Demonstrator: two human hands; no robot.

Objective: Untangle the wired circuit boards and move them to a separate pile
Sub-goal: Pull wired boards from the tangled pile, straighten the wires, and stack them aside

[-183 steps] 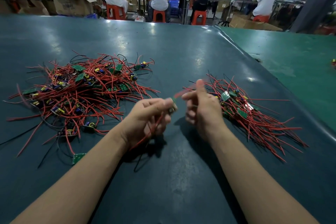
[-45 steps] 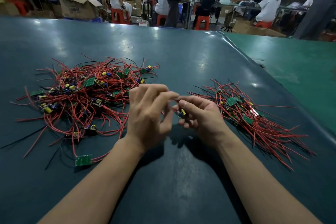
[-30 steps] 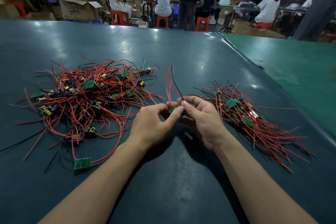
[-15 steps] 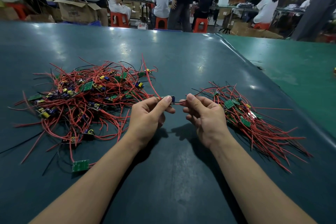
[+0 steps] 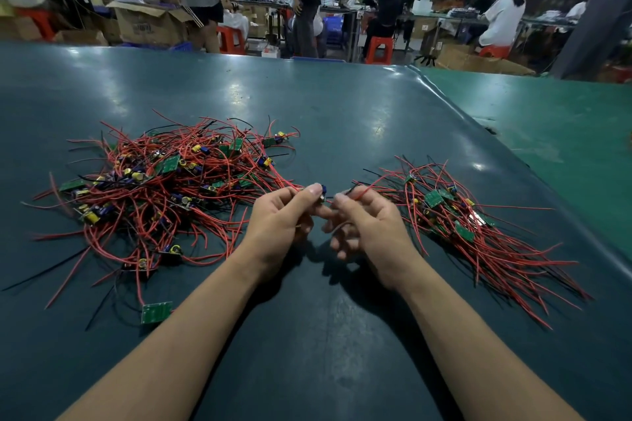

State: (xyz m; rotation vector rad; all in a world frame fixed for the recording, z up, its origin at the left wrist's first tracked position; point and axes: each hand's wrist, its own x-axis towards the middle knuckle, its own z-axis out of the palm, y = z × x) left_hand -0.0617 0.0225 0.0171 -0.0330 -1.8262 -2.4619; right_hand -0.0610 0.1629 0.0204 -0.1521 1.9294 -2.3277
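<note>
A tangled pile (image 5: 164,188) of small green circuit boards with red and black wires lies on the left of the dark green table (image 5: 325,120). A smaller, combed-out pile (image 5: 478,229) lies on the right. Between the piles, my left hand (image 5: 280,222) pinches a small circuit board (image 5: 322,193) between thumb and forefinger. My right hand (image 5: 366,225) pinches that board's red wires (image 5: 367,189) just right of it. The wires run toward the right pile. One loose green board (image 5: 156,312) lies near my left forearm.
A lighter green table (image 5: 564,133) adjoins on the right, with a raised seam between the two. Beyond the far edge are people at workbenches, red stools (image 5: 376,48) and cardboard boxes (image 5: 150,22).
My hands stayed between the piles, slightly farther apart. The red wire that stood up from the board half a second ago now lies low, toward the right pile.
</note>
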